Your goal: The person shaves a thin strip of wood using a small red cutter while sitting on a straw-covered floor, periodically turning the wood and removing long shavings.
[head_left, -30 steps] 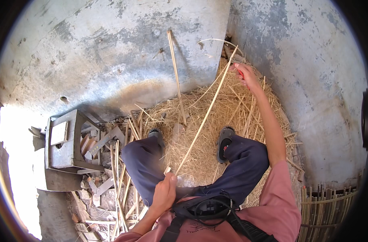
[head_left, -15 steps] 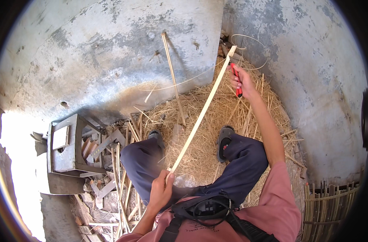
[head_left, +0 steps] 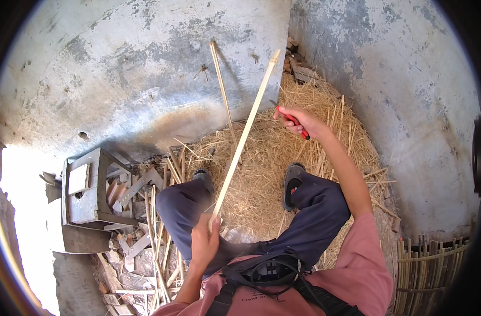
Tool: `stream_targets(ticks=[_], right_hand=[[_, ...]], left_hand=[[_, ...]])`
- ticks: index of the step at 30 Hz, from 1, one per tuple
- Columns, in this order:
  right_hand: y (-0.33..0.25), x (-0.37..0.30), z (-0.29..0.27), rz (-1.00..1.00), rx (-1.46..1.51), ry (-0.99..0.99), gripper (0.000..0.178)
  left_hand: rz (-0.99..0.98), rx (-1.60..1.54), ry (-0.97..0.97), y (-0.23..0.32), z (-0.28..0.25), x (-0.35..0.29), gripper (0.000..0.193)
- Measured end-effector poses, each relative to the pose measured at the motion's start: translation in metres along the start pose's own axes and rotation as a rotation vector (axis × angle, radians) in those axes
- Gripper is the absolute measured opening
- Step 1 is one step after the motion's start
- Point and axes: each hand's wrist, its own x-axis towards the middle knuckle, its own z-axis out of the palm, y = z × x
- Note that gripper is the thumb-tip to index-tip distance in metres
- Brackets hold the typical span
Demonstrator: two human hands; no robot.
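A long, pale bamboo strip (head_left: 244, 139) slants up and away from my lap, its far end in front of the wall. My left hand (head_left: 204, 241) grips its near end above my left thigh. My right hand (head_left: 299, 122) is closed round a red-handled knife (head_left: 294, 122), whose dark blade points up and left toward the strip. Blade and strip are apart. Below both hands, a heap of straw-like shavings (head_left: 261, 174) covers the floor between my feet.
Another bamboo strip (head_left: 222, 87) leans against the left wall (head_left: 145, 68). A wooden box frame (head_left: 90, 184) lies at the left among loose sticks (head_left: 158, 242) and rubble. At the lower right stands a woven stick basket or fence (head_left: 427, 271). A wall (head_left: 409, 105) closes the right side.
The strip's far end has swung left. My right hand has come down and left with the knife, off the strip. The thin curled sliver near the far end is out of view.
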Motion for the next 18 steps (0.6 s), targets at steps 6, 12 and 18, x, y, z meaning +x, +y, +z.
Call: stream_targets(ticks=[6,12,18], right_hand=[[-0.008,-0.003,0.038,-0.129,-0.037,0.126,0.045],[-0.012,-0.003,0.07,-0.191,0.064,0.26,0.045],[-0.008,0.0,0.072,-0.235,0.077,0.336,0.033]], left_hand=[[0.064,-0.057,0.07,-0.003,0.01,0.005,0.021],[0.088,-0.056,0.068,0.002,0.015,0.008,0.02],[0.074,-0.062,-0.002,0.005,0.011,0.009,0.019]])
